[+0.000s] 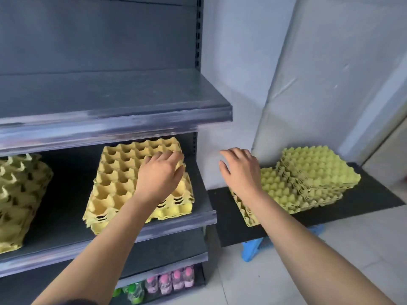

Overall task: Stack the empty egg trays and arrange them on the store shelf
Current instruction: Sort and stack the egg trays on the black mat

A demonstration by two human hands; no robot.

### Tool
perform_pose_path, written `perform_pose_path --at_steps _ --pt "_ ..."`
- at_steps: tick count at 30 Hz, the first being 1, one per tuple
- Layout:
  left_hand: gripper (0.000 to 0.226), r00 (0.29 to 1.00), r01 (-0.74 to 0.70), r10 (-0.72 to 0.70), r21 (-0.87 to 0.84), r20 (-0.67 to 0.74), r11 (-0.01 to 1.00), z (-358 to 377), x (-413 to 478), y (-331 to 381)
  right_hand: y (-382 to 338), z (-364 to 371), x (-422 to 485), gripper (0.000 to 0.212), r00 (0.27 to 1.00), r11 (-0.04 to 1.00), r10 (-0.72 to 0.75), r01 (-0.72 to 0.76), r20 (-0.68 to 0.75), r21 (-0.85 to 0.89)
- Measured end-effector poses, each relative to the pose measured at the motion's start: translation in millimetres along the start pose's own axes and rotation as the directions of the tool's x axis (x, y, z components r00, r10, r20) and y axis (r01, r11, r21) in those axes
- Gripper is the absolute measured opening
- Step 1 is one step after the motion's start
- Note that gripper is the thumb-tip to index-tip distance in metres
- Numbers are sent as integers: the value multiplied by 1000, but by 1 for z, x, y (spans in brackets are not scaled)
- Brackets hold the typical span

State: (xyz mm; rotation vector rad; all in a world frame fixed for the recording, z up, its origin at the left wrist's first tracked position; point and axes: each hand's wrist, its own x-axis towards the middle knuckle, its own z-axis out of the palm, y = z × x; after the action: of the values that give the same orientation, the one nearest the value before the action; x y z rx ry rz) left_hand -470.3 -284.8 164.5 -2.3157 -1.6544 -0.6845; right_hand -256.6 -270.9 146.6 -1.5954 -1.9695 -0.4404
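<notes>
On the middle shelf [154, 230], at centre frame, a stack of yellow egg trays [119, 186] sits cups-up. Its front corner reaches the shelf's front lip, and its right side lies close to the slotted upright. The left hand [161, 172] lies palm down on the top tray near its far right corner, with the fingers spread and fairly straight, pressing rather than pinching. The upper shelf [110, 126] overhangs the stack, leaving a low gap above it. A bare dark strip of shelf separates this stack from a second stack [17, 194] cut off by the left edge of the frame.

The right hand [240, 170] hovers past the shelf's right end in front of the pale wall [242, 62], with its fingers loosely spread and holding nothing. Behind it at right, a loose pile of greenish-yellow trays [312, 172] lies bumps-up on a black board [374, 194]. The pile's layers are offset, and bare board shows to its right. A blue support [251, 249] shows under the board. At bottom centre, capped bottles [169, 280] fill the lowest shelf.
</notes>
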Motion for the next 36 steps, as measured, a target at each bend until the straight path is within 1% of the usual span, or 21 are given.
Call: perform_pose_path --at_steps 3,6,8,11,14,16,18,21,29,31,34,36 --pt "23 991 -104 102 -11 -83 995 8 27 67 64 -27 -7 27 998 1000 31 -31 -57 -2" --pt "34 978 -166 157 -53 -140 985 18 54 137 129 -60 -16 33 994 999 46 -47 -104 -2" --pt "34 967 -204 189 -80 -170 976 28 70 184 174 -80 -26 36 990 999 46 -47 -133 -4" --pt "33 959 -229 199 -134 -202 964 46 89 245 238 -101 -40 33 986 997 55 -62 -155 -42" --pt "35 961 -230 194 -185 -196 956 62 109 295 297 -112 -50 29 983 989 118 -129 -142 -72" --pt "36 958 -250 214 -197 -190 948 76 124 324 333 -115 -54 32 980 982 161 -171 -117 -81" --pt "36 955 -273 240 -208 -173 939 91 142 347 366 -114 -56 38 976 977 189 -197 -105 -78" --pt "37 954 -286 255 -235 -155 929 117 169 373 408 -109 -55 40 972 971 210 -220 -104 -96" --pt "38 950 -312 293 -295 -109 903 202 267 433 524 -79 -20 36 953 944 281 -296 -115 -147" --pt "37 941 -338 319 -301 -113 892 225 294 445 551 -69 -8 35 948 934 303 -315 -93 -171" --pt "36 937 -348 340 -292 -82 891 254 325 458 585 -54 2 37 941 925 332 -340 -71 -172" --pt "36 938 -343 343 -285 -53 895 274 337 465 609 -43 6 30 939 923 340 -342 -39 -178"
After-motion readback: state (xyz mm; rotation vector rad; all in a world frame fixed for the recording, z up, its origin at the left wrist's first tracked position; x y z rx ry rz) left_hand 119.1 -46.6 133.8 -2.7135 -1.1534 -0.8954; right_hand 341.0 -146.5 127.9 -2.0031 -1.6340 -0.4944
